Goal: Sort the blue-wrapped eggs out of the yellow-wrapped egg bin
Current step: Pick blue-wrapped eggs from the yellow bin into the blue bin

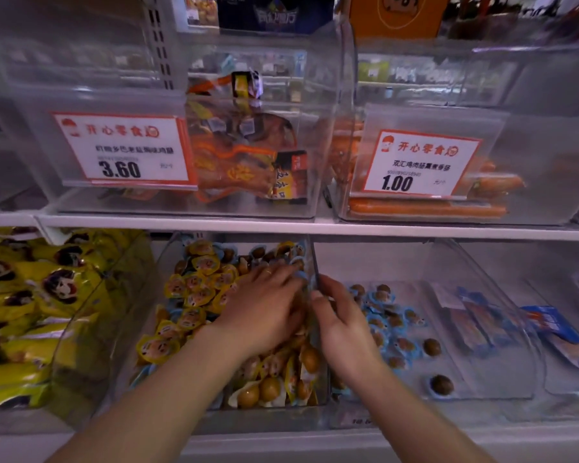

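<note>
Low in the middle of the frame, the left hand [268,309] lies palm-down in the yellow bin [168,259], fingers spread fairly flat over the heap, its fingertips reaching a few blue eggs [300,274] wedged against the clear divider [316,279] at the bin's right wall. Whether those fingers have closed on a packet I cannot tell; they look more like they are raking than pinching. Just right of the divider, the right hand [340,324] has its fingers curled at the divider's top edge, seemingly hooked over it, though a packet hidden in the palm can't be ruled out. The blue bin [455,255] at centre right already holds a scatter of blue packets [386,315]. More blue wrap peeks from under the yellow eggs [194,285] at the bin's lower left, so the job looks partly done. The main risks: a flat sweeping hand could drag yellow packets over the divider with the blue ones, or bury the remaining blue ones deeper; slick wrappers may slip from a loose pinch and drop back; and leaning on the thin divider could flex it and spill eggs either way.
</note>
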